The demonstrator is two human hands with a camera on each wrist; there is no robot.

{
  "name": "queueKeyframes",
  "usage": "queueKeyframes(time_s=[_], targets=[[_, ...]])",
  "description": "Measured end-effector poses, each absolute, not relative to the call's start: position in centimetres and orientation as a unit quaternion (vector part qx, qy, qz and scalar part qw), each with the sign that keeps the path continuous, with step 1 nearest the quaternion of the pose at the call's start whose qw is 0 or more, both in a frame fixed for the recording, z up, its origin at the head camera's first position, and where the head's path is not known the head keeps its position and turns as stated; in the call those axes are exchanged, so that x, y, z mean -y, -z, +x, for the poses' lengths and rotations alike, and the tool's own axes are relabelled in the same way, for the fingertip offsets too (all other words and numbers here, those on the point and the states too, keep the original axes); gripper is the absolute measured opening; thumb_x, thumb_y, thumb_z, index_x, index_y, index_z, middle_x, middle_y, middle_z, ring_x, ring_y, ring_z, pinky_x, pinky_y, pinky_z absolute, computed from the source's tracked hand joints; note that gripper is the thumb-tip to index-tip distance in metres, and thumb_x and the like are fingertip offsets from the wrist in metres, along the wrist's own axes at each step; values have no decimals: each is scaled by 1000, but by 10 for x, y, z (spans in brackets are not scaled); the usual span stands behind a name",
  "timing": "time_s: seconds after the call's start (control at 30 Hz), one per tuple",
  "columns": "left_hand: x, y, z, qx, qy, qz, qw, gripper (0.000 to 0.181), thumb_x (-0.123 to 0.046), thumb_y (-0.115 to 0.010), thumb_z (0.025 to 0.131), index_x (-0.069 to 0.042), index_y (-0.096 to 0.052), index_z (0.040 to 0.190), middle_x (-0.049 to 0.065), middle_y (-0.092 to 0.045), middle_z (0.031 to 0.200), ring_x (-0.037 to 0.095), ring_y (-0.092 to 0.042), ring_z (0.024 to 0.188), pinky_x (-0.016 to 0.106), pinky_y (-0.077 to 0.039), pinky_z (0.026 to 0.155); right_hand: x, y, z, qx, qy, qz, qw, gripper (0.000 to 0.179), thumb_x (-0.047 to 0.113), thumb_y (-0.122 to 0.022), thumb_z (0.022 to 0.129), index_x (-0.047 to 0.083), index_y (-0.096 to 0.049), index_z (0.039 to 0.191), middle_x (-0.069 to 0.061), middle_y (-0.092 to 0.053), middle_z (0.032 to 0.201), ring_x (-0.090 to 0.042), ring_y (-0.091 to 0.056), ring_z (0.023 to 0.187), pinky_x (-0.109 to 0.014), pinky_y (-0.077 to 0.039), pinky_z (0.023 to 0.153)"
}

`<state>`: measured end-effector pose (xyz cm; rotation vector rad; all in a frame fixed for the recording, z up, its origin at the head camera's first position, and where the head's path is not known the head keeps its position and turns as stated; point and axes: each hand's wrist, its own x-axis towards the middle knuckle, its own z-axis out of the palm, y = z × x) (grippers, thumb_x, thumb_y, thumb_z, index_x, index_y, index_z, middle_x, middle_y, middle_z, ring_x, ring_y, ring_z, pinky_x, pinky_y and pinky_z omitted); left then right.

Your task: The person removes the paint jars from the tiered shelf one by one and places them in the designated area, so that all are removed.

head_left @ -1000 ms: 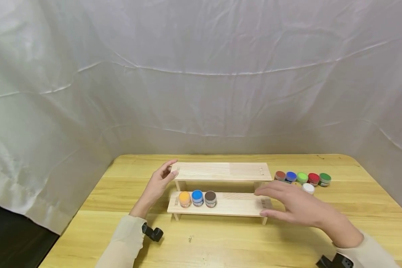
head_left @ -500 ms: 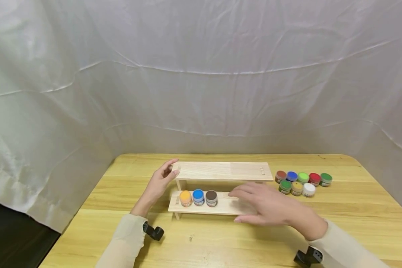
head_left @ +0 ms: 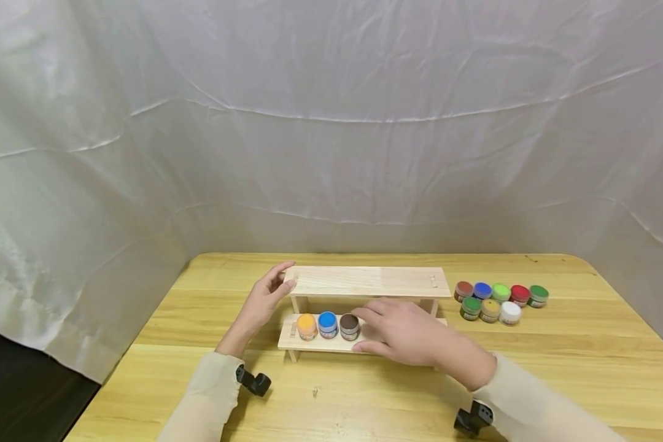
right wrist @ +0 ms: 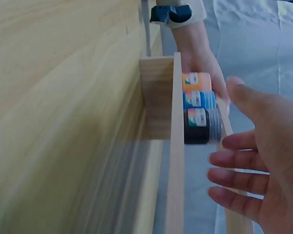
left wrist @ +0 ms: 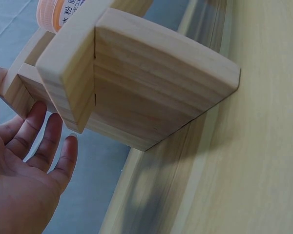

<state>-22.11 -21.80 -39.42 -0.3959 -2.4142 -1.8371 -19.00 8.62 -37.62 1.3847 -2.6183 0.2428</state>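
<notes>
Label, orange jar (left wrist: 51, 15): the characters 水粉 in dark print on white; more writing follows, cut off by the rack. Labels, blue jar (right wrist: 200, 99) and dark brown jar (right wrist: 201, 126): white with coloured patches, lettering too small to read.

Two-tier rack (head_left: 364, 280), pale wood: stands on the tabletop (head_left: 585, 356), toward its far edge. Lower board carries those three jars in a row from its left end: orange, blue, dark brown.

Your left hand (head_left: 262, 301): grips the left end of the upper board, thumb on top. Your right hand (head_left: 403, 331): fingers extended and parted, tips just beside the dark brown jar (contact cannot be told).

Loose jars (head_left: 501, 293), eight, toward the tabletop's far right corner: back row red-brown, blue, light green, red, green; front row green, ochre, white.

Surface: yellowish grained wood, far corners rounded. Room: creased grey-white sheeting (head_left: 364, 159) behind and at both sides.
</notes>
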Motion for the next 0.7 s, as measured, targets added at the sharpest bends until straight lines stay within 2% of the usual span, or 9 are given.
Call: queueKeyframes(time_s=[0.2, 0.33, 0.53, 0.7], targets=[[218, 395, -221, 790, 597, -132, 41, 48, -8, -56, 100, 5, -42, 144, 7, -50, 96, 15, -47, 83, 28, -42, 76, -72, 381, -190, 870, -81, 471, 124, 58, 59, -51, 95, 11, -62, 126, 1, -62, 108, -15, -61, 98, -35, -52, 81], [217, 394, -221, 790, 597, -133, 41, 49, -8, -56, 100, 6, -41, 144, 7, -50, 96, 15, -47, 83, 25, -42, 75, -66, 382, -190, 867, -73, 472, 140, 52, 55, -57, 94, 12, -64, 122, 2, -61, 101, -13, -60, 91, -33, -52, 75], [218, 395, -221, 790, 598, -129, 41, 48, -9, -56, 100, 5, -42, 144, 7, -50, 97, 15, -47, 83, 26, -42, 76, -61, 381, -190, 862, -82, 479, 144, 41, 50, -61, 93, 14, -66, 112, 6, -54, 90, -8, -50, 75, -26, -47, 63], [219, 395, -221, 792, 596, -128, 42, 48, -10, -56, 100, 3, -43, 144, 8, -49, 97, 16, -46, 84, 24, -42, 75, -62, 379, -187, 858, -92, 487, 133, 32, 45, -64, 93, 16, -65, 107, 7, -52, 87, -6, -47, 72, -24, -45, 60]])
